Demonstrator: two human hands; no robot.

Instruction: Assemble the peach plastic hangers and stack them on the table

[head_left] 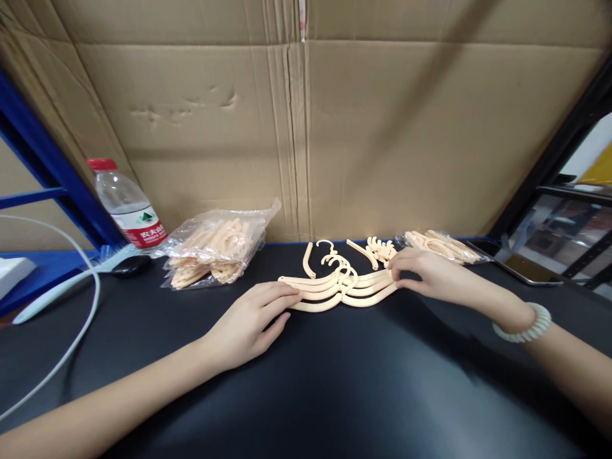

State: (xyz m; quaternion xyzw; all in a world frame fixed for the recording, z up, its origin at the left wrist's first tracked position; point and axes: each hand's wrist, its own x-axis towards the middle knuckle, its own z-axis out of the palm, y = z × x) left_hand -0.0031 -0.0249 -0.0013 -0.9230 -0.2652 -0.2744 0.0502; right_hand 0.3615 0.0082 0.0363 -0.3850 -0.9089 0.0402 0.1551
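Note:
Several cream plastic clothes hangers (pixel 325 294) lie nested on the black table, their hooks overlapping in the middle and pointing to the back. My left hand (pixel 255 317) is closed over their left ends, fingers on top and thumb lower down. At the right ends, my right hand (pixel 423 271) grips with bent fingers, and those tips are hidden. Just behind the hangers are a loose hanger arm (pixel 308 261), a single hook (pixel 326 245) and another loose arm (pixel 362 254). A small pile of hooks (pixel 381 248) lies near my right fingertips.
Clear bags of hanger parts (pixel 215 245) are stacked at the left, with another bag (pixel 442 247) at the back right. A red-capped water bottle (pixel 129 207), a white cable (pixel 95 299) and a dark phone-like slab (pixel 516 264) flank them. Cardboard (pixel 406 127) walls the back.

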